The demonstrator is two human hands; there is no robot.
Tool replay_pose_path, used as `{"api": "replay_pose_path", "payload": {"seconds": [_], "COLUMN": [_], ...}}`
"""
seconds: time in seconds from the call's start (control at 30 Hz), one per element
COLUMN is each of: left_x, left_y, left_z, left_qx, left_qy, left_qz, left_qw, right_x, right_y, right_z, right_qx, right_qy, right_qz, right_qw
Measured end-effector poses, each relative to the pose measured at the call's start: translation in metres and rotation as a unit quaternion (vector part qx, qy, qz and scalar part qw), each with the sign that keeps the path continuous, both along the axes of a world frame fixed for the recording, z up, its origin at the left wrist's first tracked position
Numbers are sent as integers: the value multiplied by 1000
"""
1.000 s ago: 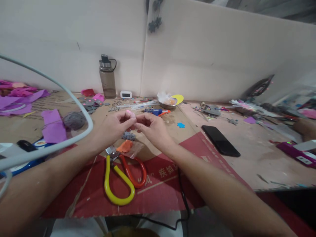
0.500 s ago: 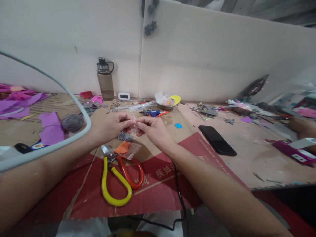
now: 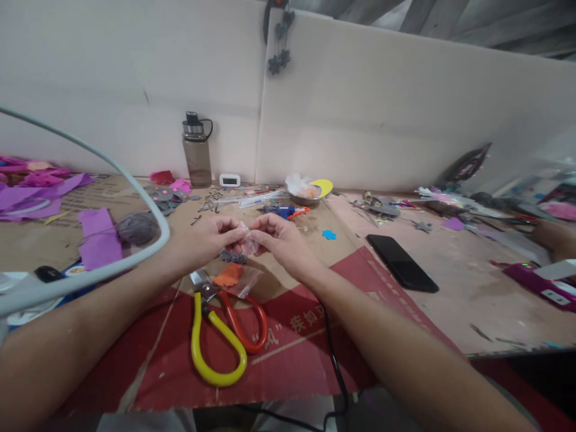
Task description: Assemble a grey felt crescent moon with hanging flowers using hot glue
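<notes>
Between my two hands is a small clear plastic bag [image 3: 249,239], crumpled and partly hidden by fingers. My left hand [image 3: 219,236] pinches one side of it, and my right hand [image 3: 279,241] pinches the other. Whatever may be inside it is too small to make out. Just below the hands lie a tangle of grey-purple bits [image 3: 233,257] and an orange piece [image 3: 228,275] beside another clear bag [image 3: 248,281]. Nearer to me rest large scissors [image 3: 219,375] with one yellow and one red handle.
A bottle [image 3: 197,156] stands by the wall near a small white clock [image 3: 230,180]. Behind my hands are a blue glue gun [image 3: 284,212] and a metal bowl [image 3: 302,198]. A phone [image 3: 400,263] lies to the right. A grey hoop-like tube [image 3: 153,207] arches over my left forearm.
The view has shifted slightly, so everything sits a little lower and to the right. My hands stay together at the plastic bag, and more of it shows between the fingers.
</notes>
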State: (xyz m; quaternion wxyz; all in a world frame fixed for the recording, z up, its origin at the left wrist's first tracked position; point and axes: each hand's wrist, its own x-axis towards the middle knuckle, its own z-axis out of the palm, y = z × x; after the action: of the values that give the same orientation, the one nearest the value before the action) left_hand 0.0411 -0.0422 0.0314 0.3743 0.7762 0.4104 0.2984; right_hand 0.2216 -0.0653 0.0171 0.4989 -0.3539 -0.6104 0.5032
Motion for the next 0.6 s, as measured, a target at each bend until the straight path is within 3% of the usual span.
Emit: {"api": "replay_pose_path", "payload": {"seconds": [0.17, 0.37, 0.47, 0.6], "left_x": [-5, -1, -3, -5], "left_y": [0, -12, -12, -7], "left_z": [-7, 2, 3, -2], "left_qx": [-1, 46, 69, 60], "left_qy": [-4, 65, 77, 64], "left_qz": [-11, -31, -56, -43], "left_qw": [1000, 996, 993, 995], "right_x": [-1, -2, -1, 1], "right_y": [-1, -4, -3, -1], "right_z": [-4, -9, -9, -8], "right_qx": [-67, -156, -174, -153], "right_qy": [22, 95, 123, 121], "right_qz": [39, 79, 100, 82], "right_qw": [997, 980, 972, 977]}}
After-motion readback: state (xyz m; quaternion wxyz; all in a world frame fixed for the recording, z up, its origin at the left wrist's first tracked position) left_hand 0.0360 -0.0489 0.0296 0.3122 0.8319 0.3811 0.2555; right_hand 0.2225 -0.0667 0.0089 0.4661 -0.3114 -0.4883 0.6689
